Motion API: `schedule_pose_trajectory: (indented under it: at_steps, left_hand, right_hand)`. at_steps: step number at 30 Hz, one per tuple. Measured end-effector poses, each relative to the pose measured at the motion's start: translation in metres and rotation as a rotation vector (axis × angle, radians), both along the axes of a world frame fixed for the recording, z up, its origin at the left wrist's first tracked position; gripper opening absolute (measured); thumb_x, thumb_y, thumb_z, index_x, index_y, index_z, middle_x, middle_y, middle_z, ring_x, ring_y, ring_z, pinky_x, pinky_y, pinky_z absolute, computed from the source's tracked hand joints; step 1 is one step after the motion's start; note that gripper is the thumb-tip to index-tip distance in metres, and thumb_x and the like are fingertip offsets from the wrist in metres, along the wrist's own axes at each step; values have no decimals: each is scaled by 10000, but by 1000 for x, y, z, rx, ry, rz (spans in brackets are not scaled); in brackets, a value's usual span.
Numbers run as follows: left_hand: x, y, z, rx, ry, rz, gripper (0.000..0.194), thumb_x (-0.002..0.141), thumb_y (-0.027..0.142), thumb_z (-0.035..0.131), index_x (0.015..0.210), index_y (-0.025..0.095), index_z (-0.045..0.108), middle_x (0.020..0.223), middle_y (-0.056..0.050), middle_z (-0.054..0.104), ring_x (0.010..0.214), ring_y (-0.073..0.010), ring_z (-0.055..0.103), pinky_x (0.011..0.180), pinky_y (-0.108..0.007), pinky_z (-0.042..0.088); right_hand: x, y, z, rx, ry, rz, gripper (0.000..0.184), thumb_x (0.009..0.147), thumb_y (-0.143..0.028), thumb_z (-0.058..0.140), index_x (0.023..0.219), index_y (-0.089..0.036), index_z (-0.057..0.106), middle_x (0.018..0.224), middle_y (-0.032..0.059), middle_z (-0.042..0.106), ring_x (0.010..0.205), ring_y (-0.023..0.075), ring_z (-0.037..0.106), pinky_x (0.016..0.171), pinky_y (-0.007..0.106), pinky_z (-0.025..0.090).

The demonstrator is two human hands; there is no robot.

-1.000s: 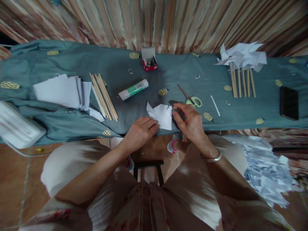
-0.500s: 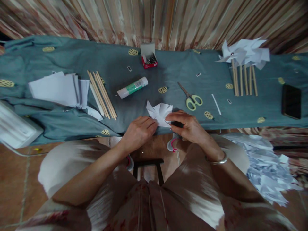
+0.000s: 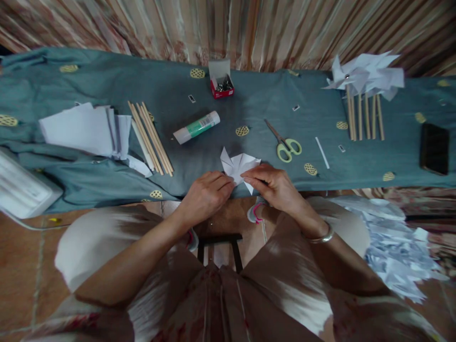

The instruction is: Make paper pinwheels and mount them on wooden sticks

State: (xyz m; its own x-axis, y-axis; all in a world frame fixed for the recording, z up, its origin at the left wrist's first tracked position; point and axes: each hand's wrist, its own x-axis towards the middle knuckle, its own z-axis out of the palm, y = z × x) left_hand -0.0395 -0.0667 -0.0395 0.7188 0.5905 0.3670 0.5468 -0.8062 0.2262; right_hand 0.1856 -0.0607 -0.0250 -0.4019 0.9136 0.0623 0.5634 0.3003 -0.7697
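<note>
A white paper pinwheel with cut, folded blades lies at the front edge of the cloth-covered table, between my hands. My left hand grips its lower left side, fingers curled and pressed together. With thumb and fingertips, my right hand pinches the paper near its middle right, and one pointed corner sticks out below those fingers. Beyond the paper lies a glue stick with a green label. Scissors with light green handles rest to the right. My fingers hide part of the paper's lower edge.
A red box of metal pins stands open at the back. On the left are wooden sticks, stacked white paper and a white appliance. Several pinwheels on sticks and a phone lie right. Paper scraps heap below.
My right hand has moved its fingertips inward over the paper, toward the pinwheel's middle. The paper has turned slightly and shifted a little right. My left hand stays on it.
</note>
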Motion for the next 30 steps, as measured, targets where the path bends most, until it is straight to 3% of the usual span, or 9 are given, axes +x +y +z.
schedule_pose_trajectory:
  at_steps: [6, 15, 30]
  left_hand:
    - [1, -1, -2, -14, -28, -7, 245, 987, 151, 477, 1200, 134, 597, 1005, -82, 720, 907, -182, 654, 823, -323, 556]
    - [3, -1, 1, -107, -20, -29, 239, 1001, 167, 435, 1059, 128, 664, 958, -99, 690, 883, -189, 620, 772, -312, 556]
    - [4, 1, -5, -201, -97, -6, 243, 978, 146, 468, 1096, 142, 680, 979, -92, 696, 900, -187, 632, 782, -312, 560]
  right_hand:
    - [-8, -5, 0, 26, -81, -100, 165, 912, -268, 593, 888, -242, 754, 883, 33, 759, 848, 200, 679, 818, 354, 515]
    - [-18, -5, -5, 68, -174, -205, 115, 848, -224, 632, 779, -223, 725, 752, 25, 721, 691, 171, 626, 709, 298, 483]
    - [-21, -5, -4, 84, -221, -221, 97, 847, -223, 641, 769, -216, 698, 717, 22, 685, 662, 169, 596, 675, 288, 443]
